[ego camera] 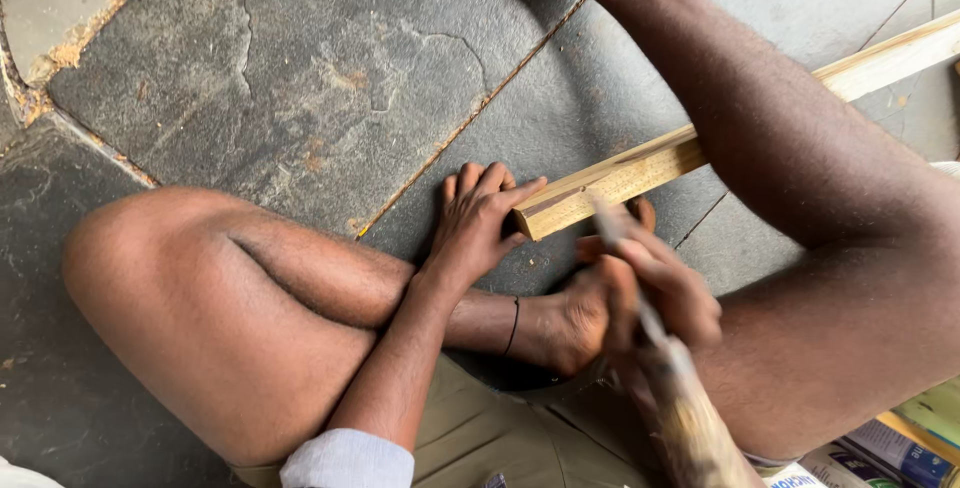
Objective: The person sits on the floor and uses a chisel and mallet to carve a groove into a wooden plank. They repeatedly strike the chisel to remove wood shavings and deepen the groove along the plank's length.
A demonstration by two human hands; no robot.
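The fingers [490, 188] of the left hand [478, 223] are being pressed together and laid flat over the cut end of a pale wooden strip [640, 170], near the middle of the frame, so that the end is being pinned down against the stone floor [300, 78]. The fingers [640, 268] of the right hand [655, 293] are being kept clamped around a slim, blurred tool [655, 333], whose tip is being held just beside the strip's end and very near the left fingertips; what kind of tool it is cannot be told through the blur. The strip is being run from the centre up toward the upper right of the frame, passing beneath the raised right leg [800, 148], while a bare foot [570, 328] is being tucked just below the working end. From here, a slip is judged likely: the tool is being worked so near the pinning fingers that a glancing stroke could be carried into them or down onto the foot. Only one end is being held, so the long free length could be swung or lifted, and the thin end grain could be split. Packets [900, 448] are lying at the lower right, well apart from the work.
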